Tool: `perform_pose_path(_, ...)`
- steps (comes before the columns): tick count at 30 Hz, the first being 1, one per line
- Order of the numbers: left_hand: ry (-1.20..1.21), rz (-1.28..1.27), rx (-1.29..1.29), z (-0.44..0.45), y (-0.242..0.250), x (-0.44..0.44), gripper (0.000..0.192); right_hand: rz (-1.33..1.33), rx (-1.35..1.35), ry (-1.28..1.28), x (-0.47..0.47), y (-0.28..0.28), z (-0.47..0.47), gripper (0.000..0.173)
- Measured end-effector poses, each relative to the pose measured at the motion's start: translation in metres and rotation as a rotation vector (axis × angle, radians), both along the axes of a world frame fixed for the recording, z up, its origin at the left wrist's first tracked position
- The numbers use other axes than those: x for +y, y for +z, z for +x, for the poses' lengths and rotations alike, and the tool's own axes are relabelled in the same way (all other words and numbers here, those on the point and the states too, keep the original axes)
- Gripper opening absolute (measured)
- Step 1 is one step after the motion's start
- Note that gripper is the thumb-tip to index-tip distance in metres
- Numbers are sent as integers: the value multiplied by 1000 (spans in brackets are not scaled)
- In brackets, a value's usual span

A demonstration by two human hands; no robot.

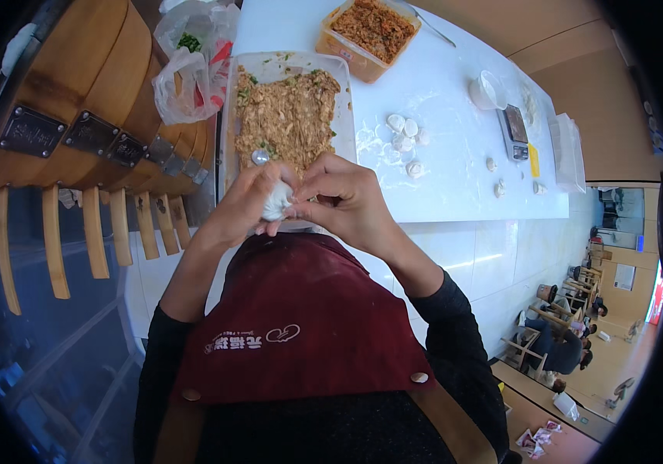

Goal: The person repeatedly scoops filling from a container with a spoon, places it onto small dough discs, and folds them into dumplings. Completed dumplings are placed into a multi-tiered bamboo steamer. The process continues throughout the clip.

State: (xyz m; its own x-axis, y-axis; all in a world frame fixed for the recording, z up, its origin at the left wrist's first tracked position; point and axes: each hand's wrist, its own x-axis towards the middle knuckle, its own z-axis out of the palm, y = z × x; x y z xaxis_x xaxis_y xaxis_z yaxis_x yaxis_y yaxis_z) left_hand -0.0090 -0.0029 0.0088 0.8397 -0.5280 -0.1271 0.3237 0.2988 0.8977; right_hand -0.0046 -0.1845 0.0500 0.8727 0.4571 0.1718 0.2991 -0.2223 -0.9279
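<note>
A white pleated dough bun sits in my left hand, its gathered top turned towards the right. The thumb and forefinger of my right hand pinch the edge of those pleats. Just above my left hand shows the round metal end of a utensil; its handle is hidden, and I cannot tell if the hand holds it. Both hands are over the near edge of a clear plastic tub of minced filling flecked with green.
A second tub holds reddish filling. Dough pieces lie on the floured white worktop. Further right are a white bowl and a digital scale. Bamboo steamers with long handles and a plastic bag stand left.
</note>
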Motion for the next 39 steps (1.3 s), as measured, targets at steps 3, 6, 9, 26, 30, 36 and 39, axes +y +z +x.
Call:
perform_pose_path(3,-80,201,20,1,-2,0,58,-12,62,-36,0,1,0,11)
perform_pose_path(6,-42,60,8,1,-1,1,58,-27,-23,21,-1,1,1,13)
perform_pose_path(9,-70,73,-28,1,1,2,58,1,100,-23,0,1,1,12)
perform_pose_path(26,28,25,31,2,5,7,63,-4,58,37,9,1,7,17)
perform_pose_path(30,38,96,49,-1,-3,6,62,-94,-20,-32,13,3,8,19)
perform_pose_path(36,232,-149,581,0,-10,-12,75,-69,107,126,23,9,18,25)
perform_pose_path(39,67,-243,459,-4,-9,-3,89,-299,-355,385,33,34,32,33)
